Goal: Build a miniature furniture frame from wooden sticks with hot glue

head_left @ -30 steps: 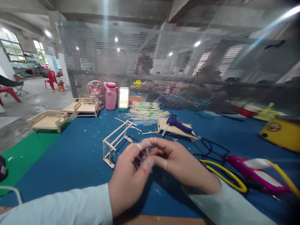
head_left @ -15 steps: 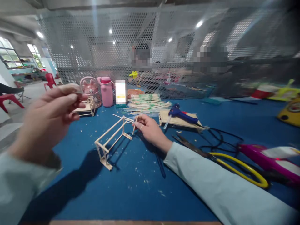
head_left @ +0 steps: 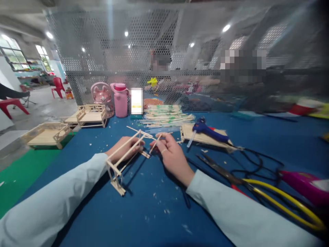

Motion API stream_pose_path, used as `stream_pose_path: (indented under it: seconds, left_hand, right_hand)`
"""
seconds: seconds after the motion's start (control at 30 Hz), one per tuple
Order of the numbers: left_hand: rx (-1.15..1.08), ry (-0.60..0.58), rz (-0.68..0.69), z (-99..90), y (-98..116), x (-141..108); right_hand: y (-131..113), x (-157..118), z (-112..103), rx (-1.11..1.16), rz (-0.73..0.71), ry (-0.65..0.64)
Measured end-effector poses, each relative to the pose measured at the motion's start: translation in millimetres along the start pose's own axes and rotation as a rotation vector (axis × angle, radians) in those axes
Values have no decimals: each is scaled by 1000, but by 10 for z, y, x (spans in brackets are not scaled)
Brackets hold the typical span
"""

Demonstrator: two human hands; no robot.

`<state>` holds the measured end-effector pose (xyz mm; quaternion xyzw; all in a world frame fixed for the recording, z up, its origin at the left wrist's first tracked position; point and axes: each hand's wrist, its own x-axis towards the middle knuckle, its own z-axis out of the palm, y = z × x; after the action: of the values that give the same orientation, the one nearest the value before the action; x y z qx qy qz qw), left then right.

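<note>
A small frame of thin wooden sticks (head_left: 125,151) stands on the blue tabletop (head_left: 144,219). Partly behind its long rails, my left hand (head_left: 125,148) has its fingers curled closed at the frame's far end; the rails cover some of the grip. My right hand (head_left: 170,151) pinches a short wooden stick (head_left: 155,144) between thumb and fingers, tilted, close beside that far end. Both hands are low over the table, their fingertips a short gap apart.
Scissors (head_left: 226,173) with yellow handles lie by my right forearm. A blue glue gun (head_left: 209,131) rests on a wooden piece (head_left: 189,132), its cable trailing right. Behind are bundled sticks (head_left: 164,115), a pink bottle (head_left: 120,101) and a phone (head_left: 136,101). Small wooden beds (head_left: 92,116) stand left.
My left hand has come down from its raised place at the left to the frame's far end. My right hand still pinches the stick. The view has shifted slightly.
</note>
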<state>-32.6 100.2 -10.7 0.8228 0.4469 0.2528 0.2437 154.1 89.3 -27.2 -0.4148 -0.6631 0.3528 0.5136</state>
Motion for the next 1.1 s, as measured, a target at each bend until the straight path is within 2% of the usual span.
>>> stream_pose_path:
  seconds: [0.13,0.23,0.3,0.47,0.6,0.83,1.1]
  left_hand:
    - [-24,-18,-65,6,73,-104]
    - [-27,37,-206,44,226,-193]
    - [-9,86,-251,74,310,-232]
    - [-23,164,-163,120,358,-263]
    - [-58,202,-150,145,332,-268]
    - [-10,190,-149,164,312,-275]
    - [19,165,-167,140,348,-269]
  right_hand:
    - [-46,-19,-24,-11,-17,-33]
    - [-88,-50,-47,-59,-65,-70]
    - [-110,-67,-49,-74,-78,-72]
    - [-141,-75,-10,-45,-103,-111]
    - [-129,-78,15,-103,-161,-148]
    - [-95,-73,20,-52,-160,-171]
    - [-142,-83,46,-22,-115,-143]
